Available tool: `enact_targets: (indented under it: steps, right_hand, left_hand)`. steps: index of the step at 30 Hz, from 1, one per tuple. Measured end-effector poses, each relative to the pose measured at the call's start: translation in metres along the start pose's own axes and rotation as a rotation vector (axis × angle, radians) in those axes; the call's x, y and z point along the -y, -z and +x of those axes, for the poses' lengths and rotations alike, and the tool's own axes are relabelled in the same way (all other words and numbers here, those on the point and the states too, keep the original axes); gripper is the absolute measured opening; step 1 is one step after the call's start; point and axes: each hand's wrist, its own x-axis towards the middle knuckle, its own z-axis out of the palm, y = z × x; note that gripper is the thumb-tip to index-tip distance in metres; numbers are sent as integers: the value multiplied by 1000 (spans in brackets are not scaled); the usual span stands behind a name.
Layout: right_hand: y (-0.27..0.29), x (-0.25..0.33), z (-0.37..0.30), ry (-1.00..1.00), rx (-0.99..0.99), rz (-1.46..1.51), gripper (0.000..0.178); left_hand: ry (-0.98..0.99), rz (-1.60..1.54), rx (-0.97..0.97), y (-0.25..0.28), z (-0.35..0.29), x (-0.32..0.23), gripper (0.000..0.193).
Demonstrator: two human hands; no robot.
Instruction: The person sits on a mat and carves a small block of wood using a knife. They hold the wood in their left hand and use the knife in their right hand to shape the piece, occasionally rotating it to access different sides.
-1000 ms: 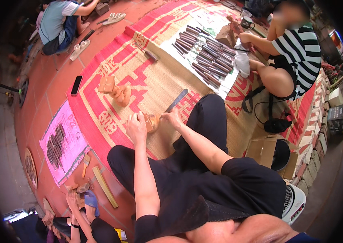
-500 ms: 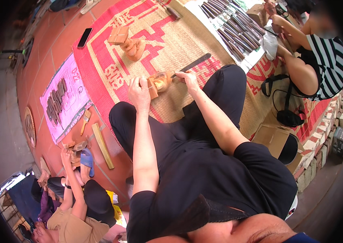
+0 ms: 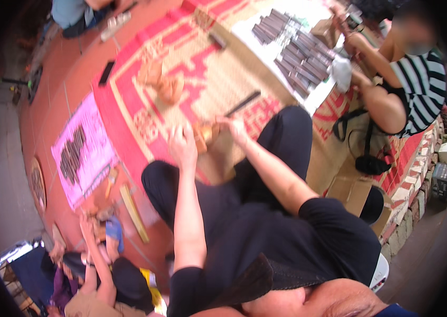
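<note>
A light-brown wood carving with a block-like end is between my hands, low over the mat. My left hand is closed around its block end. At the carving's other end my right hand has its fingers pinched together; blur hides what is in them. Just beyond the right hand a long, dark, flat bar slants away; whether the hand touches it I cannot tell. A second wood carving, also with a square block end, rests on the mat farther off.
The red and straw-coloured mat bears a white sheet with many dark-handled tools. More tools lie on a pink cloth. A phone, wooden strip and cardboard box are around me. Two people sit nearby.
The whole view has shifted, so most of the scene sits lower and is more blurred. Both hands stay at the carving, with little visible change between them.
</note>
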Motion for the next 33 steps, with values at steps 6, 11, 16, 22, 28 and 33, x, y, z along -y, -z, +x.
enact_targets:
  steps: [6,11,16,22,28,33]
  right_hand:
    - [-9,24,-15,-110,-15,80,27]
    - [-5,21,-10,-80,19,29,23]
    - [-1,18,-5,-162,-133,113,33]
    - [-6,10,-4,-103,-21,-15,30]
    - [-7,13,-5,-118,-62,98,27]
    - [-8,7,-3,-68,-9,0,32]
  left_hand:
    - [52,40,-25,1,1,0,29]
    - [13,51,-29,-2,1,-22,31]
    - [6,68,-28,-1,7,-15,35]
    - [34,80,2,-1,8,-21,37]
    - [43,72,12,1,10,-18,36]
    - [48,85,15,-1,12,-22,35]
